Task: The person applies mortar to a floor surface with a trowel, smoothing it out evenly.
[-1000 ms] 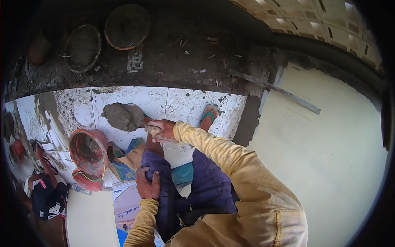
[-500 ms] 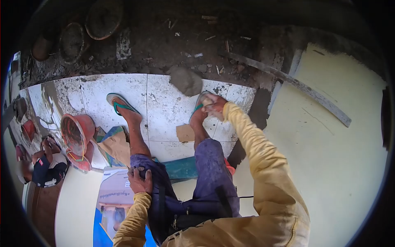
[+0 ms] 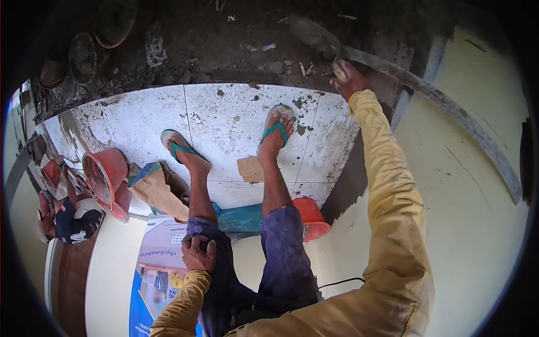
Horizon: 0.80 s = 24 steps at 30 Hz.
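At far left, 2 dark round basins [image 3: 115,22] sit on rough, muddy ground [image 3: 208,53]; nearer, another person [image 3: 73,222] is beside a red bucket [image 3: 106,174] smeared with grey. Next comes a crumpled brown paper sack [image 3: 160,194]. The left hand [image 3: 196,255] rests on the purple trouser knee, fingers loosely bent and apart, nothing visible in it. White square tiles [image 3: 224,140] are down, spattered with gritty clumps and bearing a flat cardboard scrap [image 3: 251,169]; the lumpy ground beyond shows no tile. The right hand [image 3: 349,80], reaching far right, is closed around the handle of a trowel [image 3: 314,38], its blade blurred over the ground; its load is unclear. A long, worn strip [image 3: 443,105] crosses the smooth pale surface [image 3: 460,163], whose edge is ragged. The surfaces look only partly finished.
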Motion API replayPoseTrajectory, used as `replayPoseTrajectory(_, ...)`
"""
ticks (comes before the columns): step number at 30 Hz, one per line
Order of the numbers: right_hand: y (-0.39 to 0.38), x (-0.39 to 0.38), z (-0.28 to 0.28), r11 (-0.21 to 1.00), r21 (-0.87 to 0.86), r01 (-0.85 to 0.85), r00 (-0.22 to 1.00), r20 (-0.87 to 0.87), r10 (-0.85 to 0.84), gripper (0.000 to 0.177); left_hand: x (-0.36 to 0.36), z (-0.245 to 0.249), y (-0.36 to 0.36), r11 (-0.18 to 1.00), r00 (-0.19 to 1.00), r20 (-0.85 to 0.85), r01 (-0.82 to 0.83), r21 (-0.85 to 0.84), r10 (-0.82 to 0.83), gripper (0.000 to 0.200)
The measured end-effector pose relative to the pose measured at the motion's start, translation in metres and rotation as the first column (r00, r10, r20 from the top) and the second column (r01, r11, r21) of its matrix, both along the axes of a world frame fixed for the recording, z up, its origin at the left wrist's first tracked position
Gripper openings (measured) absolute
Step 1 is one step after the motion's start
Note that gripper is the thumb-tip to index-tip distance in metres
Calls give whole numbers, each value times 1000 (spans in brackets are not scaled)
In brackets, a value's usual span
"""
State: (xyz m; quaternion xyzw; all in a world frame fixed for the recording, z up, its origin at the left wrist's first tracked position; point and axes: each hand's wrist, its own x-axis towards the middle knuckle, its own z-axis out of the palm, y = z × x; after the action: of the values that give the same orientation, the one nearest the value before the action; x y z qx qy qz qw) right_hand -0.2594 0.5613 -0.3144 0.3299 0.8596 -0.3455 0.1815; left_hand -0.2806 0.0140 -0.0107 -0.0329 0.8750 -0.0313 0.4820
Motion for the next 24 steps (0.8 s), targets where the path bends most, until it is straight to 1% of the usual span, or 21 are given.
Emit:
replayPoseTrajectory(1, -10, -5, 1, 998, 62, 22, 997, 77, -27, 63, 3, -1, 0, 1000, 1000, 0, 5, -7, -5, 29)
replayPoseTrajectory(2, -23, -1, -8, 991, 133, -26, 976, 216, -4, 59, 5, -3, -1, 1000, 1000, 0, 8, -14, -8, 29)
replayPoseTrajectory(4, -48, 6, -22, 956, 251, -152, 877, 480, 14, 52, 11, -7, -1, 1000, 1000, -3, 10, -21, -10, 30)
replayPoseTrajectory(5, -56, 9, -25, 985, 118, -123, 816, 576, 33, 47, 14, -8, -2, 1000, 1000, -6, 10, -24, -10, 30)
replayPoseTrajectory(8, -71, 32, -22, 963, -18, -267, 778, 586, 227, 60, 21, -11, 1, 998, 999, -17, 31, -63, -32, 29)
replayPoseTrajectory(9, -76, 34, -7, 985, 12, -170, 822, 554, 136, 63, 23, -12, 3, 997, 1000, -17, 24, -79, -25, 29)
replayPoseTrajectory(12, -49, 35, 12, 993, -32, -116, 878, 464, 118, 68, 24, -15, -1, 995, 1000, 0, 25, -98, -25, 29)
replayPoseTrajectory(13, -40, 30, 13, 991, -48, -127, 883, 450, 135, 72, 26, -18, -7, 995, 1000, 3, 24, -94, -24, 29)
replayPoseTrajectory(16, -22, 0, 11, 987, -157, -14, 870, 485, 90, 76, 31, -23, -21, 998, 1000, -12, 21, -65, -22, 29)
replayPoseTrajectory(18, -6, 8, -48, 977, -211, -20, 844, 521, 130, 58, 33, -24, -26, 999, 1000, -15, 24, -44, -25, 29)
replayPoseTrajectory(19, 4, 6, -70, 955, -207, -212, 830, 478, 288, 53, 34, -26, -28, 999, 999, -24, 27, -33, -28, 28)
replayPoseTrajectory(20, 12, 5, -90, 897, -197, -395, 785, 434, 441, 48, 35, -27, -29, 999, 999, -31, 31, -24, -31, 28)
replayPoseTrajectory(21, 17, 4, -107, 806, -181, -563, 711, 392, 584, 43, 37, -27, -32, 999, 999, -37, 34, -17, -35, 28)
replayPoseTrajectory(22, 16, -1, -114, 686, -156, -710, 610, 349, 711, 39, 37, -27, -33, 999, 997, -56, 44, 3, -44, 28)
replayPoseTrajectory(24, 6, -13, -121, 769, -308, -560, 573, 526, 628, 39, 39, -28, -34, 997, 994, -93, 62, 49, -57, 27)
